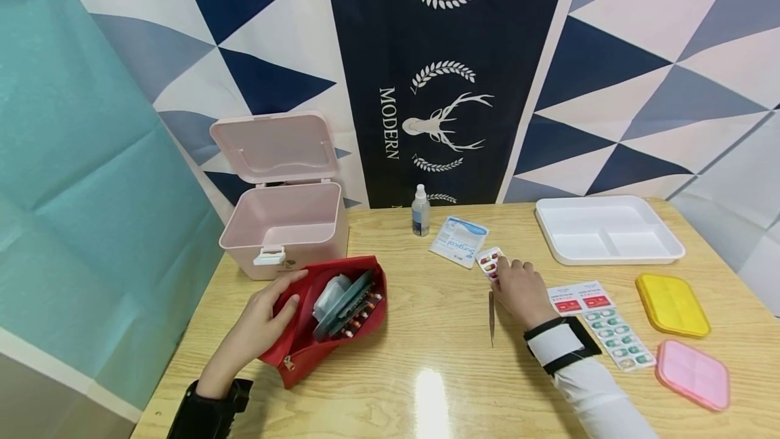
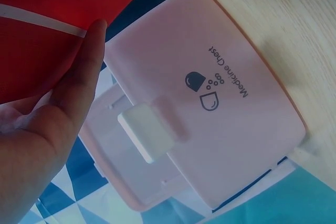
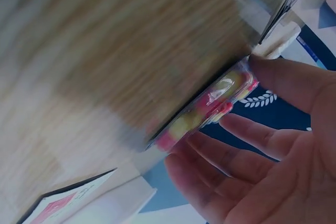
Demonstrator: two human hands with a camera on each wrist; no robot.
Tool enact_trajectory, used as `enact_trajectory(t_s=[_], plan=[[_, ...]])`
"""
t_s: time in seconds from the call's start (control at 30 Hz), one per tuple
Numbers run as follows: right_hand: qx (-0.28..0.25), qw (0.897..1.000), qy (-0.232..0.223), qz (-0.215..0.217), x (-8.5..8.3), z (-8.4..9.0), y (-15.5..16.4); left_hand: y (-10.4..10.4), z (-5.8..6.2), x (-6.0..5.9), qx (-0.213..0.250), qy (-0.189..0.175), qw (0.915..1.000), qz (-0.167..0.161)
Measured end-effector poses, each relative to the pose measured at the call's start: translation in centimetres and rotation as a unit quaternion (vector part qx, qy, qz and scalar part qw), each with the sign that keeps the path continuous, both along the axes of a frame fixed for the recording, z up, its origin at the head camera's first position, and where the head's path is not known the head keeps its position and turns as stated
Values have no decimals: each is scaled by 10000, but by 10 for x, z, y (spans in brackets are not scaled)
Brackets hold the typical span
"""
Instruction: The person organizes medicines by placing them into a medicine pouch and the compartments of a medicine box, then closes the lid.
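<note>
left hand flat on red pouch | right hand pinching blister pack

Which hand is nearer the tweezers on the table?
Right. The right hand rests on a blister pack just beside the tweezers, its wrist right next to them. The left hand is far across, touching the red pouch.

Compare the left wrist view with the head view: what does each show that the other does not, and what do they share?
Only the left wrist view shows the "Medicine Chest" print on the front of the pink medicine chest. Only the head view shows the right hand on a pill blister pack, tweezers, white tray and spray bottle. Both show the chest, the left hand and the red pouch.
</note>
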State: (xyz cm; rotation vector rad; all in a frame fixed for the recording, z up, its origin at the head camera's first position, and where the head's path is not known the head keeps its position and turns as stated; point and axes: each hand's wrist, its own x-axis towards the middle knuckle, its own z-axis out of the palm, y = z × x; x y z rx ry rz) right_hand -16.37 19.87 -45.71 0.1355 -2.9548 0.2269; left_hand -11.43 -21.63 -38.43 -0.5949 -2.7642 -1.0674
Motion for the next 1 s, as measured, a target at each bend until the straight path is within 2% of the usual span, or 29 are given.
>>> enact_trajectory(t_s=[0.4, 0.67, 1.0], plan=[[70, 9995, -238, 181, -3, 6, -3, 0, 2, -1, 4, -37, 10000, -36], [114, 9991, -420, 4, -3, 10, -3, 1, 4, 0, -11, 8, 10000, -34], [82, 9999, 147, 7, -1, 15, -2, 0, 4, 1, -35, 42, 10000, -36]])
